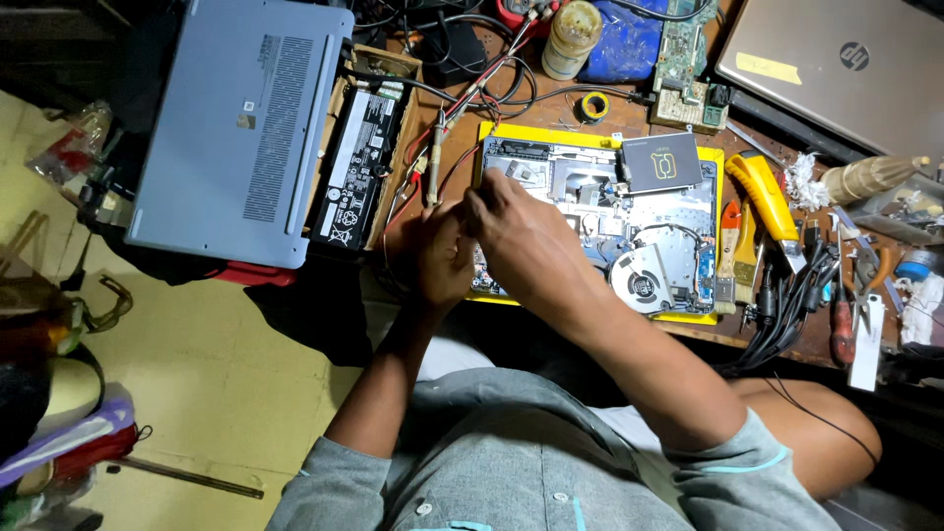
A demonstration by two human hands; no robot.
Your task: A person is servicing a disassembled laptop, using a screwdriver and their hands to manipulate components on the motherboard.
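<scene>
Both hands work at the opened laptop (629, 226), centre frame. Right hand (521, 236) fingers pinch a thin tool (479, 177); left hand (442, 258) grip cannot be told. Grey lid (241, 128) and battery (356, 167) crowd the left, tools (767, 197) the right.

A cluttered wooden workbench (757, 339) carried everything. At its middle lay a yellow mat (710, 157). Left of the mat sat a cardboard box (388, 64), above it a roll of tape (592, 105), right of it a bundle of black cables (782, 310).

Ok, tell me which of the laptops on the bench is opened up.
The laptop on the yellow mat under both hands, internals and fan exposed. The grey laptop and silver laptop stay closed.
</scene>
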